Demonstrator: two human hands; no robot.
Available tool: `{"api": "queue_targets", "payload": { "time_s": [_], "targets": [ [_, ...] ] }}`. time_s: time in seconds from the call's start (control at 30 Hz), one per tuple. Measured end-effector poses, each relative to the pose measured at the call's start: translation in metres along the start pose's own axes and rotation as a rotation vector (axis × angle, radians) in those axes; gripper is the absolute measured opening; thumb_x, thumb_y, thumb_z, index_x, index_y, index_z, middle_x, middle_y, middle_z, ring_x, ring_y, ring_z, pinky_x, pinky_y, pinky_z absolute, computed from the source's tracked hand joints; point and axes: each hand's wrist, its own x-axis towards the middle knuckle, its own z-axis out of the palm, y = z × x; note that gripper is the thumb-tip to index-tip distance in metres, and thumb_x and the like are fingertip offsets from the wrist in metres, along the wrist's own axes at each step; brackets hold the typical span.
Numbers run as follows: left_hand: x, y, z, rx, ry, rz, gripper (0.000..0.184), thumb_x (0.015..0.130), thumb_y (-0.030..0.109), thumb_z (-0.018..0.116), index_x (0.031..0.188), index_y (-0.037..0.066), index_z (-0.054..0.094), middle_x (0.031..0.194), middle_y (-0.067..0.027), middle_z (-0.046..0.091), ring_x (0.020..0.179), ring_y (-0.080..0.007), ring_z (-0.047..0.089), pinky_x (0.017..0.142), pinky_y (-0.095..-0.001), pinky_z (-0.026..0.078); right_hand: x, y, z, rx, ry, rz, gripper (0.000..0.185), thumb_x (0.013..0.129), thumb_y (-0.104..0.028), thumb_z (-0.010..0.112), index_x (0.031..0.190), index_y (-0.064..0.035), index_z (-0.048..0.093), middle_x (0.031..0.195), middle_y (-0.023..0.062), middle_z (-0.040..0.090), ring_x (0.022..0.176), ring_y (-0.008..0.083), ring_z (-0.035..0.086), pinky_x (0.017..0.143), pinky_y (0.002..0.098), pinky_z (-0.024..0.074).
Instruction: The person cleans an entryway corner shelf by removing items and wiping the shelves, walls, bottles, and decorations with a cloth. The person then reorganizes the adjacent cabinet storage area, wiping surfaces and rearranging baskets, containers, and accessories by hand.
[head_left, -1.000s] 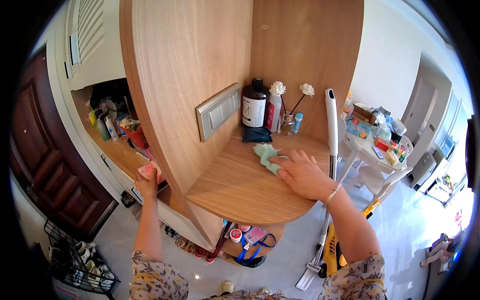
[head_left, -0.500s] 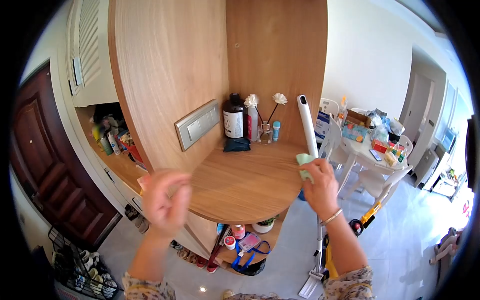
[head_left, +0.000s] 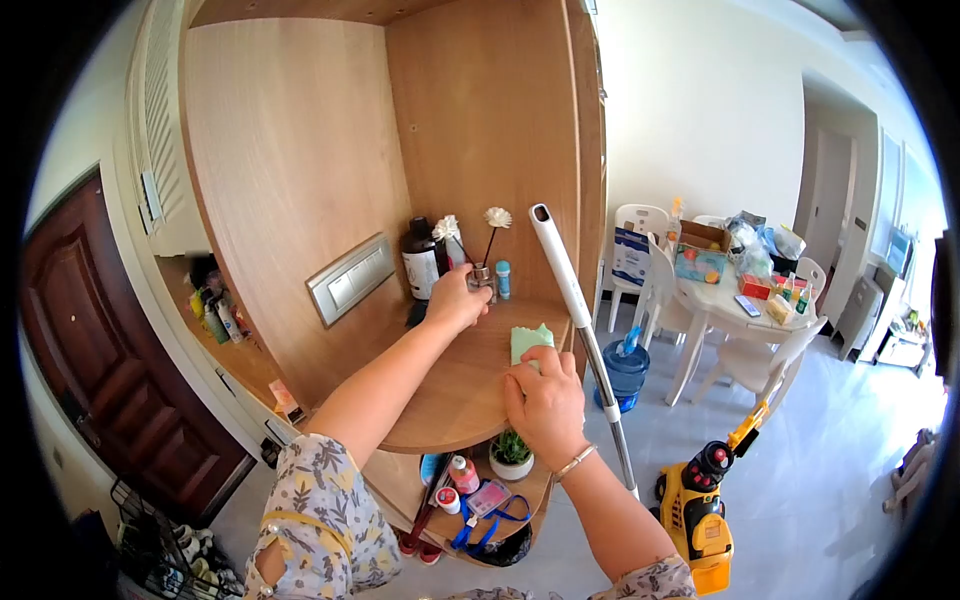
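My left hand [head_left: 458, 302] reaches to the back of the rounded wooden shelf [head_left: 440, 395], its fingers closed around a small glass diffuser bottle [head_left: 483, 274], which they partly hide. White flowers [head_left: 497, 217] on dark stems rise from it. Close by stand a light blue tube [head_left: 503, 281] and a dark bottle with a white label [head_left: 420, 262]. Near the shelf's right edge, my right hand [head_left: 546, 402] grips a pale green cloth [head_left: 530, 343] that lies against the wood. A bracelet circles that wrist.
A white and silver vacuum stick [head_left: 575, 300] leans at the shelf's right edge. Below are a potted plant [head_left: 511, 452] and a blue lanyard [head_left: 490, 530]. To the right are a water jug [head_left: 626, 375], a yellow toy digger [head_left: 700, 515] and a cluttered white table [head_left: 722, 312].
My left hand has moved forward and right, from the shelf's front to the glass diffuser bottle. My right hand has brought the cloth onto the shelf. The view has shifted right.
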Motion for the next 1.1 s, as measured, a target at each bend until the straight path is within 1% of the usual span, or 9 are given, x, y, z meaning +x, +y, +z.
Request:
{"api": "queue_targets", "payload": {
  "time_s": [0.03,0.07,0.2,0.33,0.7,0.8,0.87,0.97,1.1],
  "targets": [
    [0.004,-0.004,0.004,0.033,0.004,-0.01,0.056,0.082,0.015,0.065,0.132,-0.003,0.048,0.066,-0.0103,0.066,0.047,-0.016,0.06,0.043,-0.031,0.046,-0.001,0.0,0.0,-0.003,0.006,0.004,0.003,0.077,-0.01,0.067,0.079,-0.0081,0.069,0.098,0.0092,0.059,0.083,0.032,0.053,0.069,0.04,0.047],
    [0.007,-0.008,0.01,0.093,0.054,-0.002,0.041,0.083,0.017,0.065,0.118,-0.002,0.055,0.066,-0.0098,0.066,0.048,-0.0175,0.061,0.046,-0.0321,0.048,-0.001,0.0,0.0,0.007,0.016,0.009,0.003,0.077,-0.009,0.067,0.079,-0.0079,0.069,0.098,0.0092,0.059,0.082,0.0319,0.053,0.069,0.04,0.0469],
    [0.02,-0.007,0.019,0.144,0.111,-0.02,0.028,0.082,0.022,0.066,0.098,0.001,0.057,0.067,-0.0096,0.068,0.054,-0.0209,0.066,0.057,-0.0345,0.052,-0.003,0.0,0.003,0.021,0.049,0.024,0.003,0.076,-0.008,0.067,0.079,-0.0076,0.068,0.099,0.0089,0.059,0.082,0.0317,0.053,0.071,0.0398,0.0466],
    [0.035,-0.018,0.029,0.182,0.24,-0.041,0.033,0.081,0.03,0.069,0.096,0.001,0.061,0.075,-0.0111,0.07,0.073,-0.0261,0.07,0.072,-0.0395,0.053,-0.003,0.0,0.004,0.049,0.068,0.035,0.003,0.076,-0.008,0.067,0.079,-0.0073,0.068,0.1,0.0085,0.058,0.083,0.0313,0.052,0.072,0.0398,0.0463],
    [0.049,-0.022,0.035,0.327,0.217,-0.066,0.039,0.078,0.039,0.072,0.089,0.002,0.069,0.089,-0.0203,0.07,0.091,-0.0347,0.067,0.075,-0.0432,0.053,-0.003,0.0,0.005,0.069,0.064,0.041,0.004,0.076,-0.006,0.067,0.08,-0.0077,0.068,0.101,0.0087,0.058,0.083,0.0315,0.051,0.073,0.0397,0.0459],
    [0.046,-0.022,0.03,0.278,0.21,-0.021,0.039,0.078,0.04,0.072,0.086,0.002,0.069,0.081,-0.0173,0.07,0.081,-0.0325,0.069,0.073,-0.0421,0.053,-0.003,-0.001,0.004,0.064,0.06,0.056,0.004,0.076,-0.006,0.067,0.08,-0.0077,0.067,0.101,0.0088,0.058,0.084,0.0318,0.052,0.073,0.0397,0.0461],
    [0.029,-0.007,0.019,0.228,0.124,-0.018,0.037,0.079,0.037,0.073,0.084,0.001,0.068,0.067,-0.0121,0.067,0.06,-0.0247,0.067,0.06,-0.038,0.052,-0.003,0.0,0.005,0.069,0.06,0.057,0.004,0.076,-0.006,0.067,0.08,-0.0078,0.067,0.101,0.0088,0.058,0.084,0.0321,0.052,0.073,0.0397,0.0461],
    [0.0,0.008,0.0,0.115,0.068,0.025,0.033,0.08,0.032,0.074,0.08,0.0,0.066,0.057,-0.0069,0.062,0.044,-0.016,0.059,0.047,-0.0325,0.047,-0.003,-0.001,0.006,0.081,0.053,0.072,0.004,0.076,-0.006,0.067,0.08,-0.0077,0.068,0.1,0.0091,0.058,0.087,0.0333,0.052,0.074,0.0408,0.0463],
    [-0.056,0.039,-0.037,0.015,0.021,0.101,0.028,0.084,0.027,0.074,0.082,0.0,0.065,0.054,-0.0017,0.056,0.041,-0.0092,0.051,0.039,-0.028,0.038,-0.003,0.0,0.007,0.057,0.102,0.039,0.003,0.074,-0.009,0.067,0.076,-0.0071,0.066,0.098,0.0089,0.06,0.085,0.0329,0.053,0.071,0.0424,0.0465]
  ]
}}
